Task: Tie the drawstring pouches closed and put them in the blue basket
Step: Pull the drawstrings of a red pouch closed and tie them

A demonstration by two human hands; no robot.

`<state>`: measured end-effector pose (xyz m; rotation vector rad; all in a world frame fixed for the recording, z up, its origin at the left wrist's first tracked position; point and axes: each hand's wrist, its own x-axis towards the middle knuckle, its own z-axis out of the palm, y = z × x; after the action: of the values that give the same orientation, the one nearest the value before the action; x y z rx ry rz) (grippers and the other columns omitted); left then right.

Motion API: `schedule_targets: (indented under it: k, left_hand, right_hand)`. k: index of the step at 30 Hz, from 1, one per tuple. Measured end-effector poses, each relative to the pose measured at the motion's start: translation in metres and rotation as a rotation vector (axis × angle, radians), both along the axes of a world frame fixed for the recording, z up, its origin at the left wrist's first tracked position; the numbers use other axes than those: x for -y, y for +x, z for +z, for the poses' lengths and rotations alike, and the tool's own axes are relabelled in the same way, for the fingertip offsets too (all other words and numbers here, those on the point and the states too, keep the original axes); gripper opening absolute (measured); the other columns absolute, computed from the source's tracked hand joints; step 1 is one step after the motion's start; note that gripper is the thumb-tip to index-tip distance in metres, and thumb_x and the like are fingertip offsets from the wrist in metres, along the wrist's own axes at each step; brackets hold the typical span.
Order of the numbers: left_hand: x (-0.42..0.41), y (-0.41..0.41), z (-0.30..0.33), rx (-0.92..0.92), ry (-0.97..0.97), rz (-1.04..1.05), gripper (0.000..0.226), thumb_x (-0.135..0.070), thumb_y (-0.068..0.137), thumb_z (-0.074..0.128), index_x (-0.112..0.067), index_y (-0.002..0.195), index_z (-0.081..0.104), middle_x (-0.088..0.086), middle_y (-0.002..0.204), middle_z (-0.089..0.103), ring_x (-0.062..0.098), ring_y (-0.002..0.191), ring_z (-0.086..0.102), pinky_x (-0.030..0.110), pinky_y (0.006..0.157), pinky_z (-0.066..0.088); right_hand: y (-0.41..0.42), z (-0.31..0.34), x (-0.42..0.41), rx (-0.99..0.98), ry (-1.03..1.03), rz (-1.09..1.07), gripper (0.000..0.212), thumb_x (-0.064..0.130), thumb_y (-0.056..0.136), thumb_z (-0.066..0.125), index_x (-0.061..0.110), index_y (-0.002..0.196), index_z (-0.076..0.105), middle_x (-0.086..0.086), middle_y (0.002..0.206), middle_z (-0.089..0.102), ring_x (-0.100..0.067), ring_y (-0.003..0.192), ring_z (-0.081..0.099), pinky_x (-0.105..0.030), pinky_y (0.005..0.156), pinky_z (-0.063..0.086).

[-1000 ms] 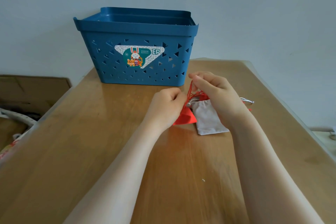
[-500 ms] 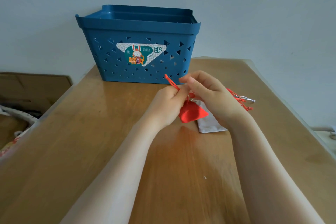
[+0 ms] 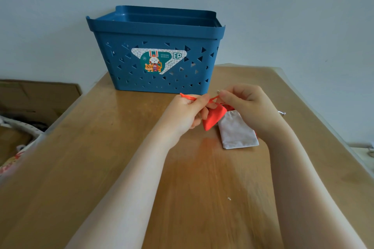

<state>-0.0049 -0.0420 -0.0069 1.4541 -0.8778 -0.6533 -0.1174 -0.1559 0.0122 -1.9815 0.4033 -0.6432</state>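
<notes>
A small red drawstring pouch point(image 3: 213, 117) hangs just above the wooden table point(image 3: 101, 147), between my hands. My left hand point(image 3: 185, 112) pinches one end of its red string point(image 3: 187, 96), which sticks out to the left past my fingers. My right hand point(image 3: 245, 105) pinches the other end of the string near the pouch's gathered mouth. A grey pouch point(image 3: 235, 131) lies flat on the table under my right hand, partly hidden by it. The blue basket point(image 3: 155, 32) with triangular holes stands behind, at the table's far edge.
A silvery cord end point(image 3: 282, 113) shows to the right of my right wrist. A brown cardboard box point(image 3: 38, 95) and patterned fabric point(image 3: 18, 147) sit beyond the table's left edge. A pale wall rises behind the basket.
The red pouch has lifted off the table and its mouth has drawn tighter. My hands have moved apart along the string, the left one pulling it out leftward.
</notes>
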Motion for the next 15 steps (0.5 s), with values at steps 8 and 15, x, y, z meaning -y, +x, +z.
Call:
schedule_targets:
  k: [8,15]
  left_hand:
    - [-0.0044,0.0037,0.0031,-0.098,-0.025,-0.001,0.019,-0.017,0.096,0.051,-0.011,0.086,0.065,-0.007,0.060,0.055,0.007,0.047,0.040,0.016,0.047,0.031]
    - [-0.0064,0.0047,0.0051,-0.106,-0.007,-0.067,0.016,-0.014,0.093,0.054,-0.011,0.082,0.066,-0.007,0.059,0.059,0.005,0.052,0.047,0.017,0.051,0.035]
  right_hand:
    - [-0.0049,0.0020,0.0005,-0.126,-0.143,0.090,0.016,0.014,0.086,0.063,0.012,0.072,0.070,-0.001,0.108,0.064,0.009,0.127,0.032,-0.006,0.091,0.035]
    - [-0.0023,-0.0006,-0.0017,0.052,0.116,0.087,0.022,0.012,0.099,0.042,0.015,0.098,0.063,-0.015,0.101,0.066,-0.033,0.094,0.064,-0.047,0.085,0.054]
